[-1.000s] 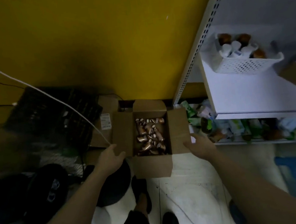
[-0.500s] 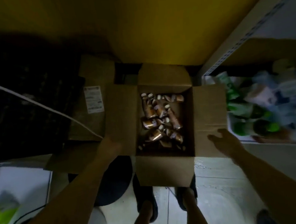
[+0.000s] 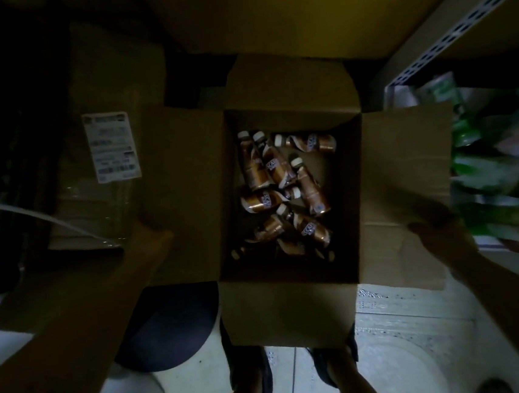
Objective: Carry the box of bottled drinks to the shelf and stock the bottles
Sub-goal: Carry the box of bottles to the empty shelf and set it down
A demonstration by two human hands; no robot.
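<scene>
An open cardboard box (image 3: 288, 307) sits low in front of me with all its flaps folded out. Several brown bottles with white caps (image 3: 283, 191) lie loose and jumbled on its bottom. My left hand (image 3: 148, 242) reaches to the outer edge of the left flap, and its fingers are hidden behind the cardboard. My right hand (image 3: 439, 236) lies at the outer edge of the right flap, fingers extended against it. The scene is very dim.
A white perforated shelf upright (image 3: 457, 28) rises at the right, with green packets (image 3: 497, 173) on the bottom shelf. Flattened cardboard with a white label (image 3: 111, 147) lies to the left, crossed by a white cable (image 3: 31, 212). A dark round object (image 3: 169, 325) and my feet (image 3: 250, 377) are below.
My view has dropped closer to the box, which now fills the middle. Both hands moved outward to the edges of the side flaps. The upper shelf with its white basket has left the view.
</scene>
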